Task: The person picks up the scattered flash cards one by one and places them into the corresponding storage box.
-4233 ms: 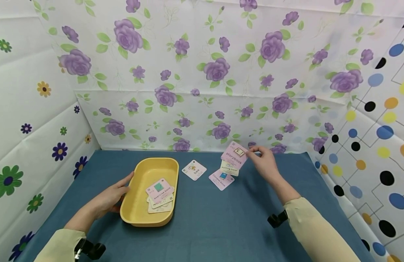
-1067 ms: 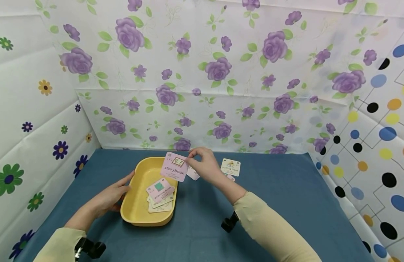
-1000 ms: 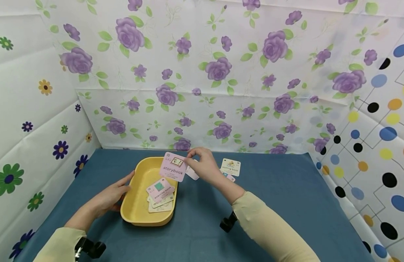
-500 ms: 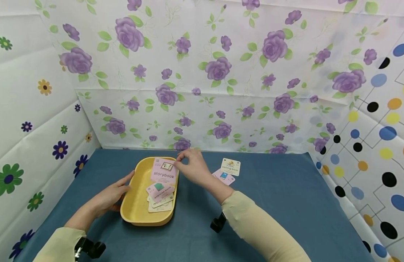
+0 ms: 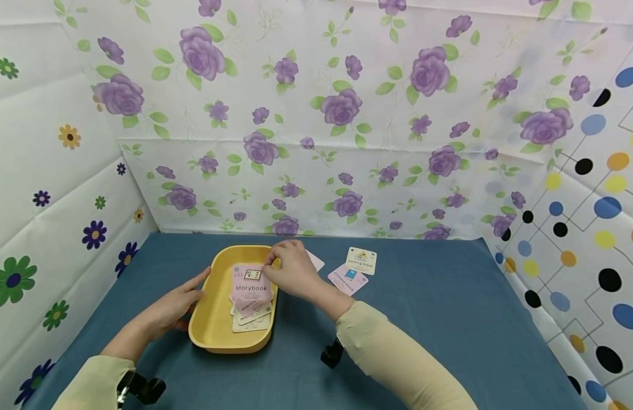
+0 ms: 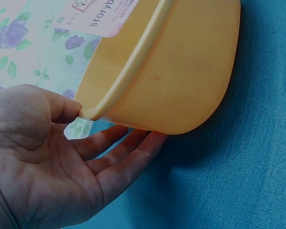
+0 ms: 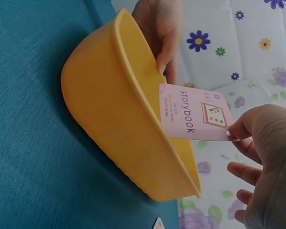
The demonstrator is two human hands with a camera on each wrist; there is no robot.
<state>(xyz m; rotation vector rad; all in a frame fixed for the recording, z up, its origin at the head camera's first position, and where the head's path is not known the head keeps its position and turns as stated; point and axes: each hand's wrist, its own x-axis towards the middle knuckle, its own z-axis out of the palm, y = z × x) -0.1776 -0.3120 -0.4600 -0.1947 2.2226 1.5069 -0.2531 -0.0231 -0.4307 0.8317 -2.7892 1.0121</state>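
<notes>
A pink flashcard printed "storybook" (image 5: 250, 285) is pinched at its corner between the thumb and finger of my right hand (image 5: 294, 270). The card hangs over the yellow plastic basin (image 5: 208, 327), above the rim in the right wrist view. Inside the basin lie several cards, with a pink "exercise book" card (image 5: 252, 310) on top, partly covered by the storybook card in the head view. My left hand (image 6: 62, 157) grips the basin's left side, thumb on the rim and fingers under the wall.
On the blue cloth (image 5: 424, 319), right of the basin, lie a "sailing boat" card (image 5: 361, 261) and a pink "Chinese book" card (image 5: 342, 280), which overlap. A white card (image 5: 315, 261) is mostly hidden behind my right hand. Patterned sheets (image 5: 316, 188) wall the table.
My right hand has picked the storybook card off the pile at right and carried it left, over the basin. My left hand keeps its hold on the basin.
</notes>
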